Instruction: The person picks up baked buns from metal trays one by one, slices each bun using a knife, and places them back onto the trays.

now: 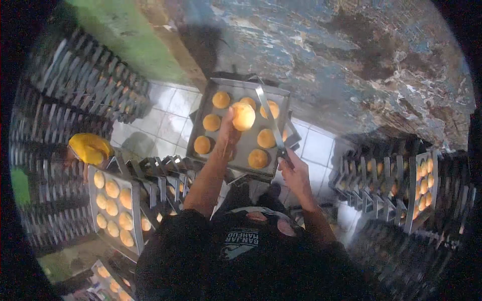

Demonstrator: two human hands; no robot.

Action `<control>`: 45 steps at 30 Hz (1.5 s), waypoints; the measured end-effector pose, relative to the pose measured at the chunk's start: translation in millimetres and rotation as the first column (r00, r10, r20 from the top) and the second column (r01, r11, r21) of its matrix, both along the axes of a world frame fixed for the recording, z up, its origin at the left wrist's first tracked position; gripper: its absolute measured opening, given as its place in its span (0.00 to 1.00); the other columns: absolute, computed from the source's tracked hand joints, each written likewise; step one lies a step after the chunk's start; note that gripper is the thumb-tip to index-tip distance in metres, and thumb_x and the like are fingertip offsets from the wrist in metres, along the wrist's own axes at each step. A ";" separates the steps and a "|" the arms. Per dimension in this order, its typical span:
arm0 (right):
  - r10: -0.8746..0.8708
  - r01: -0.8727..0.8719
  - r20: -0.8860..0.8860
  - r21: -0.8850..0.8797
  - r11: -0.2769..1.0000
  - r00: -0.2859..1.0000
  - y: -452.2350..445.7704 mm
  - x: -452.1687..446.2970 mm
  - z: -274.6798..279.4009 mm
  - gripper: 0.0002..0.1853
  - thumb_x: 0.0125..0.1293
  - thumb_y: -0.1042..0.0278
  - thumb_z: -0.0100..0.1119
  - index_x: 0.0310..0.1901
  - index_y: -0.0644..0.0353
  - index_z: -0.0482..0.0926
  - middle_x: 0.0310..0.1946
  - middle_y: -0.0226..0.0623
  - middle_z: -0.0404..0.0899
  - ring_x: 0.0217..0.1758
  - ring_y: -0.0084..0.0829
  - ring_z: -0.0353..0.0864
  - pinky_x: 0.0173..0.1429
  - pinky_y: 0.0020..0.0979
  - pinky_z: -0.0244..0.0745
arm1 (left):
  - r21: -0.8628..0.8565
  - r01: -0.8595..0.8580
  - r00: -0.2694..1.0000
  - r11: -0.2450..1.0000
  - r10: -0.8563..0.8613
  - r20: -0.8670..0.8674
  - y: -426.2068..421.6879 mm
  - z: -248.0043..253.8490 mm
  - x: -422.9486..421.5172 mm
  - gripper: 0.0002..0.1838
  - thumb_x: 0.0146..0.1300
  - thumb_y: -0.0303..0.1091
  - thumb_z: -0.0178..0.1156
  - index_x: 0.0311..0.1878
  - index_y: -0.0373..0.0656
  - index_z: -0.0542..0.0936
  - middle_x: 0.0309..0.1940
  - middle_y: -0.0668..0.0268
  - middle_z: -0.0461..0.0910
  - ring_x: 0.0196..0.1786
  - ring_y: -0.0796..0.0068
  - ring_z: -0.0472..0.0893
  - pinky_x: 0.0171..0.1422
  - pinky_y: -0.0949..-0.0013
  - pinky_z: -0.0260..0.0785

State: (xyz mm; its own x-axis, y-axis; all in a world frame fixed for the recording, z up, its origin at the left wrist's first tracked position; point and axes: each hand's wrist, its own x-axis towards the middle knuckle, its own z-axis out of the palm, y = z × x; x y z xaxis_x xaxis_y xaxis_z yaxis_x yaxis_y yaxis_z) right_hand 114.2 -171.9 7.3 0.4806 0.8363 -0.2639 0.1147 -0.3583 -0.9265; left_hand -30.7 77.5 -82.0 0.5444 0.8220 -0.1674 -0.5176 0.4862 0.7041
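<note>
My left hand [231, 129] is closed around a round golden bun [244, 117], raised above a metal baking tray [233, 155]. My right hand [295, 173] grips the dark handle of a long-bladed knife [268, 113], whose blade slants up and left over the tray's right side. Several more buns lie on the tray, among them one at the upper left [221, 99] and one at the lower right [258, 158]. The raised bun and the blade partly cover the buns behind them.
At lower left stands a stack of trays, its top tray [106, 220] full of buns. More stacked trays [376, 175] with buns are at right. Tall racks of trays [85, 75] line the left side. A yellow item [90, 148] sits there. A worn wall [311, 55] rises ahead.
</note>
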 end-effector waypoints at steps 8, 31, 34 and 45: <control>0.072 -0.091 0.123 0.157 0.983 0.990 -10.9 -11.1 17.5 0.29 0.74 0.66 0.63 0.74 0.53 0.71 0.29 0.24 0.80 0.26 0.15 0.70 0.30 0.23 0.71 | -0.065 -0.093 0.961 0.994 0.107 0.254 -8.8 51.7 2.4 0.21 0.73 0.46 0.63 0.60 0.42 0.78 0.55 0.63 0.83 0.58 0.65 0.83 0.67 0.57 0.76; 0.013 -0.037 0.159 0.148 0.988 0.987 -46.5 -14.8 36.1 0.26 0.72 0.64 0.66 0.69 0.55 0.77 0.34 0.40 0.87 0.28 0.21 0.74 0.38 0.30 0.76 | 0.095 0.116 0.990 0.989 -0.123 0.063 -47.2 88.2 -2.6 0.26 0.69 0.32 0.66 0.67 0.37 0.71 0.56 0.61 0.81 0.59 0.67 0.82 0.65 0.60 0.77; 0.001 -0.038 0.180 0.198 0.980 0.984 -44.1 -18.9 27.1 0.25 0.72 0.61 0.65 0.69 0.55 0.77 0.33 0.40 0.87 0.26 0.22 0.74 0.35 0.31 0.75 | 0.098 0.120 0.993 0.988 -0.121 0.008 -52.0 76.4 3.4 0.27 0.69 0.32 0.67 0.68 0.37 0.70 0.56 0.62 0.81 0.59 0.67 0.82 0.66 0.60 0.77; 0.064 -0.100 0.311 0.101 0.990 0.948 -23.4 -19.4 33.4 0.27 0.73 0.65 0.65 0.71 0.59 0.74 0.30 0.32 0.84 0.29 0.19 0.77 0.36 0.27 0.76 | 0.099 0.197 0.980 0.975 -0.192 -0.054 -64.8 69.9 -2.1 0.30 0.68 0.32 0.67 0.71 0.37 0.69 0.57 0.61 0.81 0.57 0.67 0.83 0.62 0.62 0.80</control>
